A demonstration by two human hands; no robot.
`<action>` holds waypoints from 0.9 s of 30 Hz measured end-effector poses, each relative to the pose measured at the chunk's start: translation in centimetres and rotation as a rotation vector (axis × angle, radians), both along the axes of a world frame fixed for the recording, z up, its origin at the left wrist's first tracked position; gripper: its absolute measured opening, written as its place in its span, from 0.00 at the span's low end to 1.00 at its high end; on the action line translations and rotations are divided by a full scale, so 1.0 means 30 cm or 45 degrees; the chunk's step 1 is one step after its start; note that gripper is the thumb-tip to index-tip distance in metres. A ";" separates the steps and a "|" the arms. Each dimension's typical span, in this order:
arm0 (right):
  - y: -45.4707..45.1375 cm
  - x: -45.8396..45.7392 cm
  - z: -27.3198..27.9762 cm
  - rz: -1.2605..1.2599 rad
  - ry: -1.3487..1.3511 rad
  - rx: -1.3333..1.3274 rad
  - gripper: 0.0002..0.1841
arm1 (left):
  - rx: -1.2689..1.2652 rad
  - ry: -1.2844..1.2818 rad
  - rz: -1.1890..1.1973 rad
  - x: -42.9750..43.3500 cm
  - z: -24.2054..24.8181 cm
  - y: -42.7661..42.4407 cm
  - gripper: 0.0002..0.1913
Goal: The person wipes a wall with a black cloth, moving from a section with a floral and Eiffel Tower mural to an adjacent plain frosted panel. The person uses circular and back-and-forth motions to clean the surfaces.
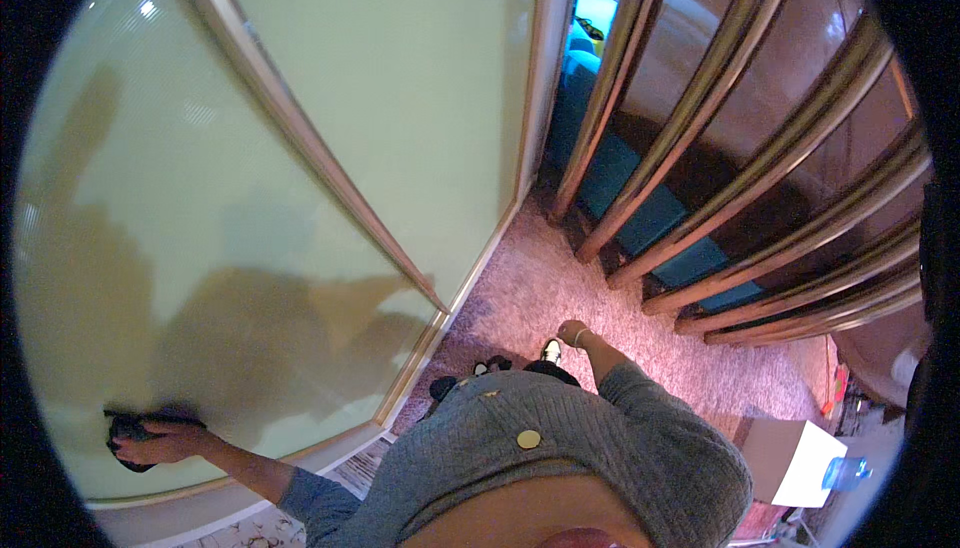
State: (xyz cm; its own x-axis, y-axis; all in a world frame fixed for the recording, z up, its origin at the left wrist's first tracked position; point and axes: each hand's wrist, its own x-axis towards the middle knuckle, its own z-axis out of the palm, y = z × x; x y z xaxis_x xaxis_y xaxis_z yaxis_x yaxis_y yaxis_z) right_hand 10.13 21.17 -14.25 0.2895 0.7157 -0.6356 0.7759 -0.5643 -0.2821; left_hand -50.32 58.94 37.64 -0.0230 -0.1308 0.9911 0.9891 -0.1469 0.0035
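A dark cloth (129,428) is bunched under my left hand (169,439), which presses it against a pale, greenish glossy panel (247,195) low on the left. Soft dark shadows or reflections lie on this panel above the cloth. My right hand (574,333), with a thin bracelet at the wrist, hangs at my side over the carpet. Its fingers point away from view and nothing shows in it. A metal-toned frame strip (330,150) divides the panel from a second pale panel (405,82).
A row of tall wooden slats (675,143) stands ahead on the right, with a teal surface (637,180) behind them. Mottled pinkish carpet (517,278) covers the floor. A white box-like stand (799,465) with a blue plastic bottle (846,473) stands at lower right.
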 end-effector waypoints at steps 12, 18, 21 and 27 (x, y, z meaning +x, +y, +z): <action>0.041 -0.108 -0.023 0.179 0.044 -0.031 0.23 | -0.323 -0.942 -0.375 -0.194 -0.559 -0.129 0.36; 0.014 -0.061 0.000 0.035 -0.053 0.031 0.21 | -0.230 -0.751 -0.082 -0.073 -0.693 -0.068 0.40; -0.004 -0.084 0.049 -0.239 0.080 0.058 0.20 | -0.183 -0.688 -0.103 0.039 -0.643 -0.048 0.38; -0.126 -0.045 0.079 -0.421 0.145 -0.027 0.21 | -0.048 -0.282 -0.048 0.291 -0.333 -0.008 0.32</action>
